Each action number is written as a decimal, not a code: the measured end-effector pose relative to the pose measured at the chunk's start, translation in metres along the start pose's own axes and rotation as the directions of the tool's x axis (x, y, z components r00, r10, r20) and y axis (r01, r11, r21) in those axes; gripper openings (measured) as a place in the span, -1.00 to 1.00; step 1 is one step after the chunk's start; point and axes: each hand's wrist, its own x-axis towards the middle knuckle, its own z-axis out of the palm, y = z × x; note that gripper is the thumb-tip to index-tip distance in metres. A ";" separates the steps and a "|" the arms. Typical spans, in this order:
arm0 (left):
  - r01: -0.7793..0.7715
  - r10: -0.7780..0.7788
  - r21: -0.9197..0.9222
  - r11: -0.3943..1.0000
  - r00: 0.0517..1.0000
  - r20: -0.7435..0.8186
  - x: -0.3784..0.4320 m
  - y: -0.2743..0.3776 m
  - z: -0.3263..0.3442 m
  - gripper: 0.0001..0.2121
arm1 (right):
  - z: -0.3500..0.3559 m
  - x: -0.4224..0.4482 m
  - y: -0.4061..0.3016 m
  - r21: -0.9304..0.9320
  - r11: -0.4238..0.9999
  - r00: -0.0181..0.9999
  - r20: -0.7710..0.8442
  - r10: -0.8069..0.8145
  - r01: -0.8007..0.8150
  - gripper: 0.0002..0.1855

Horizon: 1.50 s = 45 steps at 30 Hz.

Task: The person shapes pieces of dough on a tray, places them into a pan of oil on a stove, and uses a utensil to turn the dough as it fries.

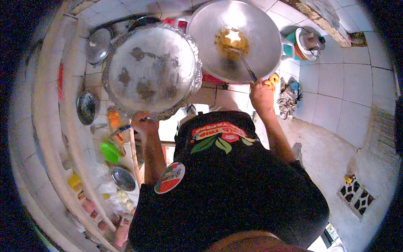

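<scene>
At the upper left, my left hand (144, 124) grips the near edge of a large round metal pan or lid (154, 71), which has a crumpled, shiny rim and dark patches. Right beside it stands a big metal wok (201, 44) with looped handles. Brown residue or liquid (222, 39) lies at the wok's bottom under a bright glare. My right hand (262, 96), at the wok's near rim, is closed around a thin metal utensil (246, 64). That utensil reaches down to the brown patch; its exact kind is unclear. Orange ring-shaped pieces (274, 78) show just beyond this hand.
A metal lid (99, 45), a dark bowl (87, 108), a knife with a blue handle (125, 128), a green bowl (110, 152) and a metal bowl (122, 178) are on the left. To the right are a crumpled cloth (286, 100) and stacked containers (303, 44) against the tiled wall (330, 82).
</scene>
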 end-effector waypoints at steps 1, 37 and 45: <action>0.015 -0.013 0.024 1.000 0.995 -0.096 0.001 -0.002 0.005 -0.88 | -0.001 0.003 0.012 -0.072 0.995 0.997 -0.019 -0.075 0.074 -0.78; -0.122 0.125 -0.029 0.992 0.971 0.202 -0.050 0.000 0.054 -0.37 | -0.001 0.162 0.118 -0.156 0.935 0.932 -0.131 -0.338 0.318 -0.76; -0.115 0.125 -0.066 0.991 0.975 0.183 -0.045 -0.003 0.039 -0.33 | -0.024 0.164 0.115 -0.094 0.963 0.966 -0.022 -0.256 0.253 -0.75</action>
